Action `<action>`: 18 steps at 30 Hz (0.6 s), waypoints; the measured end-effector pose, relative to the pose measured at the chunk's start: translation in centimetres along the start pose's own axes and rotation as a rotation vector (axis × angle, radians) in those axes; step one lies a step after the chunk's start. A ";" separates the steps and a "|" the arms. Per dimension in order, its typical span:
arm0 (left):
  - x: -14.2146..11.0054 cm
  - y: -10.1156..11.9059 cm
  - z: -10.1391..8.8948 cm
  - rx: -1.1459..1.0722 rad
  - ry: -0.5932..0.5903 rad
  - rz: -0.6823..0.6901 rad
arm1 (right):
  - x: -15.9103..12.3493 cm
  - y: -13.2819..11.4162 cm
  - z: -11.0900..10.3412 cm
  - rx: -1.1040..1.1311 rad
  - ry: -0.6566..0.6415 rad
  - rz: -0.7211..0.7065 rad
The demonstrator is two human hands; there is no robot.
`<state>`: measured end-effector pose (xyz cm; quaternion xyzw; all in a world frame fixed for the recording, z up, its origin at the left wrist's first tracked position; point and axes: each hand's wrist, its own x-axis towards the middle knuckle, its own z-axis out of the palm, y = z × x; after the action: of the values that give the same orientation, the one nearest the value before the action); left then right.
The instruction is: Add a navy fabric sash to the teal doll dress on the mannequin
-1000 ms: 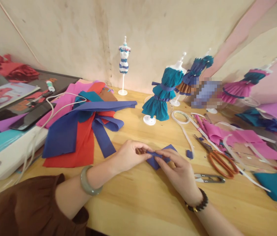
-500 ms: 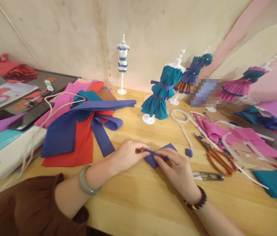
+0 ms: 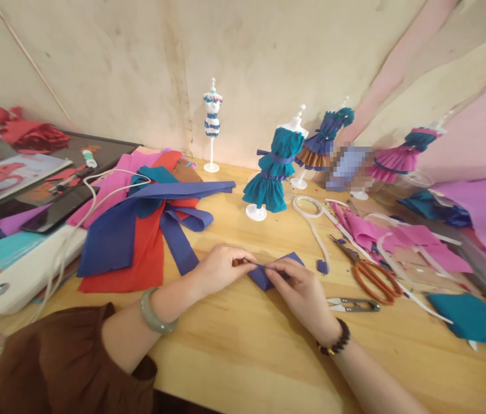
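Observation:
Between my hands, low over the table, is a small dark-blue piece of fabric or crepe paper (image 3: pixel 260 278). My left hand (image 3: pixel 224 269) pinches its near-left edge between thumb and fingertips. With thumb and forefinger, my right hand (image 3: pixel 301 290) pinches the same edge a little to the right. The edge between the two pinches looks narrow and folded or rolled. The rest of the blue piece spreads out behind and under my right fingers, which partly hide it. Just right of my right hand lie grey thread snips (image 3: pixel 355 305) and orange-handled scissors (image 3: pixel 374 280).
Doll-size mannequins stand along the wall, among them one in a teal dress (image 3: pixel 275 172) and a mostly white one (image 3: pixel 212 118). Blue and red sheets (image 3: pixel 108 241) lie left, beside a white power strip (image 3: pixel 31 270). A tape roll (image 3: pixel 307 206), pink scraps (image 3: pixel 424 244) and a teal piece (image 3: pixel 471 316) lie right.
The camera view has shifted slightly, so the mannequins and tools on the right appear further left. Both hands keep pinching the blue piece's edge; the edge between them looks thinner and straighter.

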<state>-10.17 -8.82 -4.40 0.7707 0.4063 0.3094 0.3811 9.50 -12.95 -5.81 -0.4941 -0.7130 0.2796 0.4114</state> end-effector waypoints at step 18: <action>-0.2 0.1 0.3 0.045 -0.060 0.076 | -0.1 0.1 0.3 0.008 -0.003 -0.050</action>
<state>-10.04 -9.08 -4.51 0.8027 0.3722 0.2913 0.3637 9.30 -12.97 -6.08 -0.4740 -0.7248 0.2726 0.4191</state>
